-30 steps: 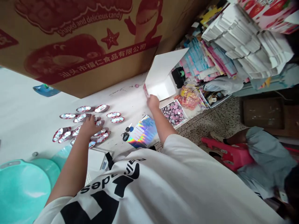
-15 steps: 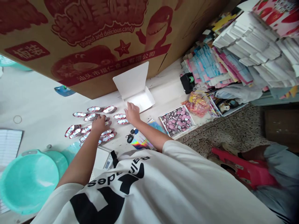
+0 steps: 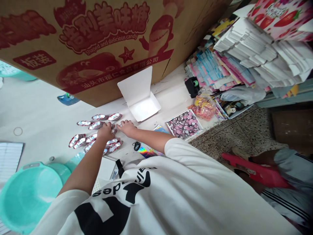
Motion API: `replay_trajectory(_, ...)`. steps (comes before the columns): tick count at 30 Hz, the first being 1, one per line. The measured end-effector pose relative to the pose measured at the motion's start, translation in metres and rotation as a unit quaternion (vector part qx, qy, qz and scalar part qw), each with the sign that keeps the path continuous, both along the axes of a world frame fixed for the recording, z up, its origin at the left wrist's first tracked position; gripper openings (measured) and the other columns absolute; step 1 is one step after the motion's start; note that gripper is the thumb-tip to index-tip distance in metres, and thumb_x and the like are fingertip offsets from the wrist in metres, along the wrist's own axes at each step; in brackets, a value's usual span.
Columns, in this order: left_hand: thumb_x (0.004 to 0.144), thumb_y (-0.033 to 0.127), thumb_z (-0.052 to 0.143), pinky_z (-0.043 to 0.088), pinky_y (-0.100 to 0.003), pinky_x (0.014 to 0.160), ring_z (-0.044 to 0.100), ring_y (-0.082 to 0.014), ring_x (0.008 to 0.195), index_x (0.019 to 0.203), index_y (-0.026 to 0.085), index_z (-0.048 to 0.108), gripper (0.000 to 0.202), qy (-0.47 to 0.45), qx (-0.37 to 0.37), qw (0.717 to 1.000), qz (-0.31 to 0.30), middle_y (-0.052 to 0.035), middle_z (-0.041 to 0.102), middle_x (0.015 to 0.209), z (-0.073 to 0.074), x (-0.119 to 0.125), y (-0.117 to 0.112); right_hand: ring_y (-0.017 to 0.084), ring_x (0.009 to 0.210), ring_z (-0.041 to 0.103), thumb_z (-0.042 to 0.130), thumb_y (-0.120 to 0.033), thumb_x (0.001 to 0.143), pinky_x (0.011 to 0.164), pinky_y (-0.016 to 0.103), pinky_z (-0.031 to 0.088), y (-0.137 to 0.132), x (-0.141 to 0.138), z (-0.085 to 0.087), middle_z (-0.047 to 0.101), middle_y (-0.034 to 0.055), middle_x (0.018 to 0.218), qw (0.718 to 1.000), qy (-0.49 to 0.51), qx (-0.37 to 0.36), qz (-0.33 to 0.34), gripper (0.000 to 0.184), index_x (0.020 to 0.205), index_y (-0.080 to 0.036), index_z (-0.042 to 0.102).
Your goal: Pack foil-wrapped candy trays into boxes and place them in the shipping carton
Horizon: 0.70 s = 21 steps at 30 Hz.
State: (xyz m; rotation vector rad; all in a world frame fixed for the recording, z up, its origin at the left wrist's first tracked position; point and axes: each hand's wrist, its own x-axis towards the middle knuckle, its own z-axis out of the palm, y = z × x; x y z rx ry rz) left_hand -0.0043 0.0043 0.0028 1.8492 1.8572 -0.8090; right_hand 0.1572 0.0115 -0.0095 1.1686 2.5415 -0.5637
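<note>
Over a dozen foil ovals (image 3: 99, 117) are lying spread on the table (image 3: 36, 111) | I am curving my left hand (image 3: 105, 132) over them, grip unclear | I am pressing my open right hand (image 3: 127, 128) along their edge | white carton (image 3: 144, 109) is standing open just beyond | tray of pink discs (image 3: 184, 124) is sitting farther right

The left hand (image 3: 105, 132) and right hand (image 3: 127, 128) cover foil ovals (image 3: 96, 125) — whether either grips one is hidden.

The left hand (image 3: 105, 132) and the right hand (image 3: 127, 128) are both stretched forward with palm down, and they stay very near each other, almost touching.
</note>
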Motion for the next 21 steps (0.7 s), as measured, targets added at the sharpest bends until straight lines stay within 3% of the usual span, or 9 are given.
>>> replay_trajectory(3, 0.076, 0.039, 0.063, 0.051, -0.043, 0.079, 0.063, -0.0376, 0.104, 0.126, 0.015, 0.044, 0.059, -0.017, 0.022, 1.0, 0.006, -0.0225, 0.053, 0.131, 0.011, -0.004, -0.005, 0.029, 0.118, 0.055, 0.05, -0.008, 0.092, 0.09, 0.044, 0.048, 0.0, 0.011, 0.002, 0.049, 0.0178, 0.141, 0.999, -0.02, -0.039, -0.002, 0.064, 0.15, -0.033, 0.037)
replay_trajectory(7, 0.079, 0.048, 0.059, 0.05, -0.045, 0.08, 0.063, -0.0392, 0.103, 0.131, 0.016, 0.043, 0.064, -0.024, 0.064, 0.998, -0.002, -0.0206, 0.054, 0.13, 0.052, -0.002, -0.004, 0.029, 0.113, 0.056, 0.061, -0.006, 0.083, 0.09, 0.041, 0.048, -0.017, 0.045, 0.003, 0.052, 0.0152, 0.135, 0.998, 0.03, -0.062, -0.004, 0.072, 0.147, -0.031, 0.04)
replay_trajectory(10, 0.079, 0.052, 0.059, 0.049, -0.045, 0.083, 0.063, -0.0385, 0.103, 0.138, 0.018, 0.039, 0.071, -0.049, 0.101, 0.993, -0.047, -0.0183, 0.053, 0.131, 0.089, 0.027, 0.014, 0.027, 0.106, 0.059, 0.057, -0.013, 0.087, 0.088, 0.039, 0.049, -0.043, 0.08, 0.008, 0.055, 0.0143, 0.128, 0.991, 0.095, -0.058, -0.076, 0.064, 0.147, -0.026, 0.04)
replay_trajectory(12, 0.08, 0.053, 0.059, 0.048, -0.042, 0.085, 0.062, -0.0361, 0.104, 0.138, 0.02, 0.039, 0.069, -0.092, 0.108, 0.986, -0.093, -0.0156, 0.052, 0.131, 0.103, 0.062, 0.033, 0.026, 0.104, 0.059, 0.06, -0.018, 0.086, 0.089, 0.037, 0.049, -0.057, 0.107, 0.017, 0.056, 0.0137, 0.125, 0.977, 0.138, -0.065, -0.145, 0.065, 0.148, -0.022, 0.039)
replay_trajectory(14, 0.082, 0.047, 0.06, 0.048, -0.04, 0.085, 0.061, -0.0342, 0.105, 0.134, 0.02, 0.043, 0.061, -0.143, 0.108, 0.973, -0.144, -0.0138, 0.054, 0.129, 0.104, 0.102, 0.054, 0.025, 0.105, 0.059, 0.067, -0.022, 0.081, 0.092, 0.035, 0.049, -0.061, 0.137, 0.028, 0.057, 0.0135, 0.123, 0.956, 0.173, -0.075, -0.226, 0.072, 0.147, -0.018, 0.037)
replay_trajectory(17, 0.082, 0.031, 0.062, 0.048, -0.041, 0.088, 0.06, -0.0344, 0.108, 0.129, 0.015, 0.048, 0.052, -0.159, 0.103, 0.964, -0.187, -0.0168, 0.054, 0.126, 0.084, 0.155, 0.083, 0.026, 0.11, 0.058, 0.073, -0.027, 0.075, 0.096, 0.035, 0.048, -0.04, 0.182, 0.043, 0.056, 0.0154, 0.125, 0.922, 0.193, -0.056, -0.33, 0.082, 0.146, -0.014, 0.035)
replay_trajectory(19, 0.079, 0.024, 0.063, 0.048, -0.042, 0.089, 0.06, -0.0346, 0.108, 0.13, 0.012, 0.048, 0.054, -0.147, 0.088, 0.968, -0.182, -0.0196, 0.052, 0.128, 0.065, 0.176, 0.097, 0.027, 0.117, 0.056, 0.074, -0.026, 0.073, 0.101, 0.036, 0.046, -0.01, 0.204, 0.05, 0.053, 0.0171, 0.129, 0.92, 0.2, -0.019, -0.337, 0.086, 0.147, -0.013, 0.032)
replay_trajectory(21, 0.078, 0.02, 0.064, 0.048, -0.043, 0.09, 0.06, -0.0348, 0.109, 0.132, 0.012, 0.047, 0.058, -0.137, 0.075, 0.974, -0.164, -0.0212, 0.05, 0.131, 0.046, 0.184, 0.106, 0.028, 0.123, 0.052, 0.075, -0.021, 0.071, 0.104, 0.036, 0.044, 0.026, 0.214, 0.053, 0.05, 0.0175, 0.134, 0.932, 0.204, 0.015, -0.299, 0.09, 0.149, -0.013, 0.03)
